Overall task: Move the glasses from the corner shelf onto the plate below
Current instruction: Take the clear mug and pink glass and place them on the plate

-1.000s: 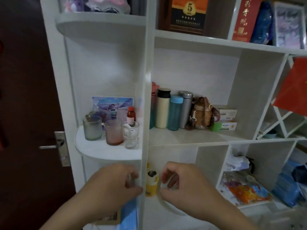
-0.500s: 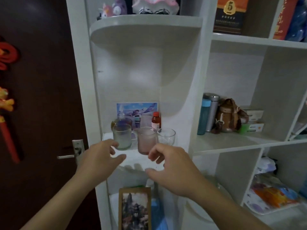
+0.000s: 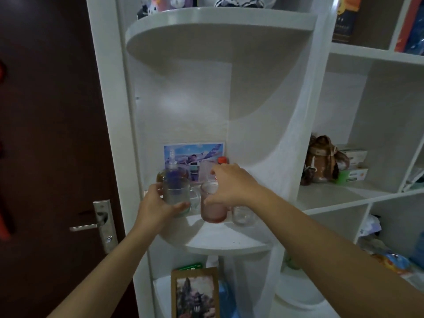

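Three glasses stand on the rounded white corner shelf (image 3: pixel 220 239). My left hand (image 3: pixel 156 205) wraps around the frosted grey-green mug (image 3: pixel 175 192) at the left. My right hand (image 3: pixel 231 184) grips the pink frosted glass (image 3: pixel 212 211) from above and the side, in the middle. A small clear glass (image 3: pixel 243 214) stands to the right, partly hidden under my right wrist. The white plate (image 3: pixel 298 292) lies on the shelf below to the right, with only part of its rim showing.
Behind the glasses are a photo card (image 3: pixel 195 157), a red-capped bottle (image 3: pixel 222 159) and a glass bottle (image 3: pixel 172 166). A framed picture (image 3: pixel 195 292) stands on the lower corner shelf. A dark door with a metal handle (image 3: pixel 91 223) is at left. A brown pouch (image 3: pixel 321 161) and boxes sit at right.
Both hands rose from the lower shelf to the corner shelf and closed on glasses: the left on the grey-green mug, the right on the pink glass. The view moved closer and leftward.
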### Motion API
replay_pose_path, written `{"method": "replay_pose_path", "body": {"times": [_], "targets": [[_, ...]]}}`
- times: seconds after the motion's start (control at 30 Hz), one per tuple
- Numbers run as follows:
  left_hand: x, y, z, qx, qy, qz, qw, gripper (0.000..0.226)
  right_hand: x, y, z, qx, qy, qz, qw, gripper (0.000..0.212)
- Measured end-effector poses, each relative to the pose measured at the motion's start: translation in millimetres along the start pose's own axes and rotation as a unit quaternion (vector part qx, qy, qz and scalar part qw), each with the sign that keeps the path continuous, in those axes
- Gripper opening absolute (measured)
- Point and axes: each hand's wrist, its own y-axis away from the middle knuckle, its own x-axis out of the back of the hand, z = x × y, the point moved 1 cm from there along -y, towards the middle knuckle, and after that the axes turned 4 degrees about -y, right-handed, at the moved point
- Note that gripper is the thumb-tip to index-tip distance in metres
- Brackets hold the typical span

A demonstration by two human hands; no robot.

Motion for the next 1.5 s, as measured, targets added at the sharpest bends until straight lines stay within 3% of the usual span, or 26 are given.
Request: {"method": "replay_pose_path", "body": {"times": [0.1,0.27,0.7,1.2,1.5], "targets": [[-5.2,-5.8,-4.6,-0.007,-0.002,0.009,1.000,0.082,-8.4,-7.8,12.9,-0.042,0.044,-0.041,0.997,0.062],[-11.6,-14.9,-12.0,-0.014,-0.016,0.013,1.000,0.070,-11.8,-13.3,21.6,-0.089,-0.016,-0.100,0.991,0.057],[-13.0,-24.3,-17.2,0.000,-0.015,0.039,0.999,0.067,-12.1,-22.1,22.6,-0.108,-0.068,-0.092,0.988,0.057],[34.3,-3.4,-7.2,-0.023,-0.020,0.081,0.996,0.077,8.1,-21.3,-4.5,-0.050,-0.128,-0.059,0.989,0.050],[68.9,45.2,9.8,-0.068,-0.012,0.117,0.991,0.071,33.3,22.2,-35.9,0.004,-0.131,-0.025,0.991,0.067]]}}
